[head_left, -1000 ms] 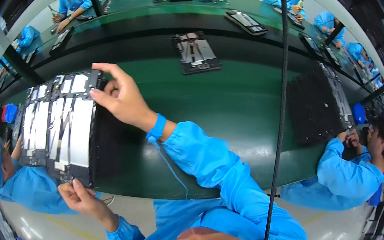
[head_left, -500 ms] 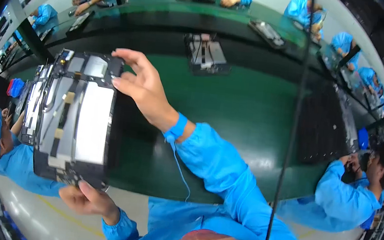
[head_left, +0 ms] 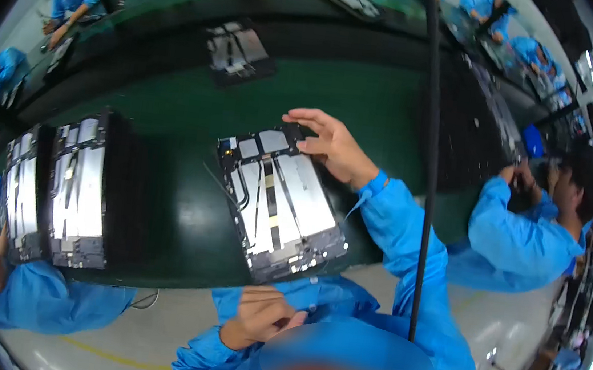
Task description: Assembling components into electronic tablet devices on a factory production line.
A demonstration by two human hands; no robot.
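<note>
In front of me an opened tablet (head_left: 283, 202) lies tilted, its inside facing up, with silver battery plates, dark ribbon cables and a black frame. My right hand (head_left: 334, 145), a blue strap on its wrist, grips the tablet's far right corner between thumb and fingers. Below the tablet's near edge is my left hand (head_left: 259, 316), close to my body and apart from the tablet. Its fingers are curled in; whether anything is inside them is hidden.
Two stacks of similar opened tablets, a nearer stack (head_left: 80, 193) and an outer stack (head_left: 24, 190), stand on the green table (head_left: 189, 224) at left. Another opened tablet (head_left: 239, 50) lies farther back. A dark cable (head_left: 427, 163) hangs at right, before a co-worker (head_left: 527, 218).
The tablet has moved from beside the left stacks to the table before me. My left hand has let go of its near edge and drawn back; my right hand still holds it. The view has turned right.
</note>
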